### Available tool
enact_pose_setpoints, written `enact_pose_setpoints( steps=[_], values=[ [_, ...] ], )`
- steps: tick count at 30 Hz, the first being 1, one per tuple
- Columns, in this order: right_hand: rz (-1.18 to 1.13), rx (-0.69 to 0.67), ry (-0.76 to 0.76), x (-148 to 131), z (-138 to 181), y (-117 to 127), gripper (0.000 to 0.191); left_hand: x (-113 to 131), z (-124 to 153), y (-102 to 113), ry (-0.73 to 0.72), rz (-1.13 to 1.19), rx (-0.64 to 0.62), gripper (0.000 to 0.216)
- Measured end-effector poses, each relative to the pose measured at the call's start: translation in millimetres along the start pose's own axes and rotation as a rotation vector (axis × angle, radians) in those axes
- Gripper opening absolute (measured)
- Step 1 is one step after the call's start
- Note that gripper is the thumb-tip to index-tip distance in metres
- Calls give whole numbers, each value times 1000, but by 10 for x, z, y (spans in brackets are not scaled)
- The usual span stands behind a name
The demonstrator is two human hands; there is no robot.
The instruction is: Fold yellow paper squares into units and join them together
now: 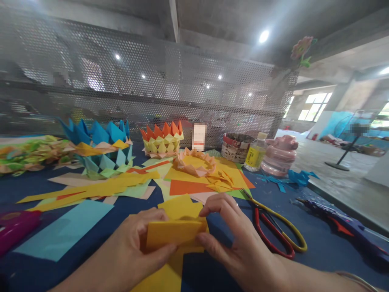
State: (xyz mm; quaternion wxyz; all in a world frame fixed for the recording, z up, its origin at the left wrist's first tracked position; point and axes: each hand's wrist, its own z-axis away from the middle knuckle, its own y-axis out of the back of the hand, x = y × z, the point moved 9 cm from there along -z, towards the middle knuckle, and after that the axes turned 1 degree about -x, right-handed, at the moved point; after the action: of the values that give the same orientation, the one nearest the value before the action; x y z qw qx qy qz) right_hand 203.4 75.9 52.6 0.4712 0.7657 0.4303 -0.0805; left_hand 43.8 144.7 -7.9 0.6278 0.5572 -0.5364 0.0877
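Observation:
A folded piece of yellow paper (173, 234) is held lengthwise between my two hands, low in the middle of the view. My left hand (142, 237) pinches its left end, thumb in front and fingers behind. At the right end, my right hand (227, 227) has its thumb against the front face and its bent index finger at the top edge. More yellow paper sheets (165, 271) lie on the table beneath the hands. Scissors (273, 227) with red and yellow handles rest just right of my right hand.
Blue cloth covers the table (121, 215). Paper crowns (162, 140), a peach paper ring (196, 162), cut strips (100, 186) and a light blue sheet (68, 227) lie around. A glue gun (343, 225), bottle (255, 153) and pink jar (279, 156) stand right. Perforated metal panel (194, 85) behind.

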Motion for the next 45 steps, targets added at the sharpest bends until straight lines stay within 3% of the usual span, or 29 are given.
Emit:
enact_pose_setpoints(
  steps=[8,17,27,37,42,45],
  values=[
    [105,10,126,-103,18,-26,25,62,8,39,-41,-99,57,15],
    [117,19,123,-104,31,-7,27,175,0,79,-79,-221,86,17],
    [141,16,126,-89,12,-29,32,202,20,60,-96,-235,60,20],
    [132,7,127,-88,-1,-35,17,260,7,60,-142,-261,53,19],
    [146,32,147,-68,-22,-25,19,247,49,-36,-191,-286,-35,15],
    [145,55,168,-66,-27,-6,20,180,88,0,-121,-176,-40,20]
  ],
)
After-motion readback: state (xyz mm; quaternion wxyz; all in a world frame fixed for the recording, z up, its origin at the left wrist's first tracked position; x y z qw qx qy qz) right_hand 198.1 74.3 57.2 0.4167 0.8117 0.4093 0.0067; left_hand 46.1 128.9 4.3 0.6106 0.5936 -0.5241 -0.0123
